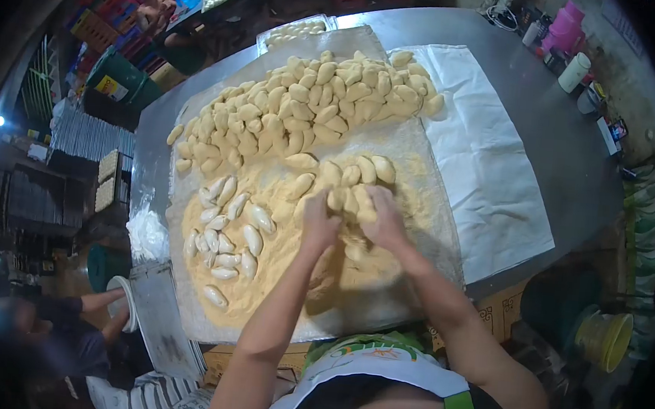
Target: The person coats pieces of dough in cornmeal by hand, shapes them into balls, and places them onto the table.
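My left hand and my right hand are close together over the crumb-covered cloth, curled around several crumb-coated dough pieces between them. More coated pieces lie just beyond my fingers. Farther back rises a large heap of coated dough pieces. To the left, several smooth, pale, uncoated pieces rest on the yellow crumbs. The fingertips are partly hidden among the dough.
A white sheet lies on the metal table at right. Behind the heap sits a tray. Bottles stand at the far right. One person holds a white bucket at lower left; another person is at back left.
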Demonstrator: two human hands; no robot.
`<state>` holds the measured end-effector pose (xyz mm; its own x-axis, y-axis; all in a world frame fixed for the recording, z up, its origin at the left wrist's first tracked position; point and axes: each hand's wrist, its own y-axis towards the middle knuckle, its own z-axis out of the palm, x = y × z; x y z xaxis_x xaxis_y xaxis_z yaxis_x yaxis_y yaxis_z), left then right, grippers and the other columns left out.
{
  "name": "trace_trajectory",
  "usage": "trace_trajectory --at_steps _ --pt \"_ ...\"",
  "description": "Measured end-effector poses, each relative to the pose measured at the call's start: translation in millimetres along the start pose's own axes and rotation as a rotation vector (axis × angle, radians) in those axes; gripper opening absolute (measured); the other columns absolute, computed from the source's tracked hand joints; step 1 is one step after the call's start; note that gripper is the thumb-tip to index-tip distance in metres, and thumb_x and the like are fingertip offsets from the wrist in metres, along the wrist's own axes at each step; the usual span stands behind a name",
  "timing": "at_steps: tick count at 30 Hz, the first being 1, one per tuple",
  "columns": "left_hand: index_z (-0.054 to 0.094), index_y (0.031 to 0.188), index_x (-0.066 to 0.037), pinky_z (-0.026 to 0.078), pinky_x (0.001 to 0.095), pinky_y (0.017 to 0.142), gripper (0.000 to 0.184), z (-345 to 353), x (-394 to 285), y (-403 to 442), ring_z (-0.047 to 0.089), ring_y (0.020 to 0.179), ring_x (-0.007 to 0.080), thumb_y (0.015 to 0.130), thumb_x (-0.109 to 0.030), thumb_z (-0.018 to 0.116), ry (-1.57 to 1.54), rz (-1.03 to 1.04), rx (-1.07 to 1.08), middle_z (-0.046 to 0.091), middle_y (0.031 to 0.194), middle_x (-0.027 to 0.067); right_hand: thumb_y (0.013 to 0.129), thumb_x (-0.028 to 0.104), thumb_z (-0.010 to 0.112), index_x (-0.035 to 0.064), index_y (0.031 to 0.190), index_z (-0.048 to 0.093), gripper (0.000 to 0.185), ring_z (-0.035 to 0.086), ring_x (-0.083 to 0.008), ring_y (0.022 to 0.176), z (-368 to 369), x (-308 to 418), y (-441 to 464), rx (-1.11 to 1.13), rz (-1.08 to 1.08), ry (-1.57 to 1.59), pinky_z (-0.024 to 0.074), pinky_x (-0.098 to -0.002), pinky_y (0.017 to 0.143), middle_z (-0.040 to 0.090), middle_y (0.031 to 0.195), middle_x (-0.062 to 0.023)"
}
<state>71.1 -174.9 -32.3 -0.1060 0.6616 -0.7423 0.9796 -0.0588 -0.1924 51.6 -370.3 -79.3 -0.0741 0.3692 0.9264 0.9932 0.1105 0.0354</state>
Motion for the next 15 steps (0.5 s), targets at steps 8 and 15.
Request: trace_trajectory --at_steps 8,15 --pt "0.049 0.141 -0.012 0.048 0.0456 0.096 0.077 -58.9 52.7 72.5 0.059 0.108 0.0381 0.069 -0.013 0.078 0.297 0.077 0.055 0.052 0.134 0.0219 0.071 0.030 0.083 0.0060 0.136 0.050 0.077 0.049 -0.0363 0.124 -42.4 7.7 10.1 -0.157 0.167 -0.778 0.0393 -0.0440 0.107 0.053 0.129 -0.0201" --pt "0.044 0.146 -0.012 0.048 0.0445 0.098 0.087 -17.5 23.6 90.3 0.058 0.113 0.0385 0.070 -0.022 0.087 -0.086 0.048 0.402 0.047 0.141 0.0232 0.077 0.025 0.079 0.0048 0.110 0.067 0.040 0.066 -0.0338 0.097 -23.1 -8.7 54.1 -0.138 -0.043 -0.407 0.0521 -0.0418 0.088 0.068 0.100 -0.0153"
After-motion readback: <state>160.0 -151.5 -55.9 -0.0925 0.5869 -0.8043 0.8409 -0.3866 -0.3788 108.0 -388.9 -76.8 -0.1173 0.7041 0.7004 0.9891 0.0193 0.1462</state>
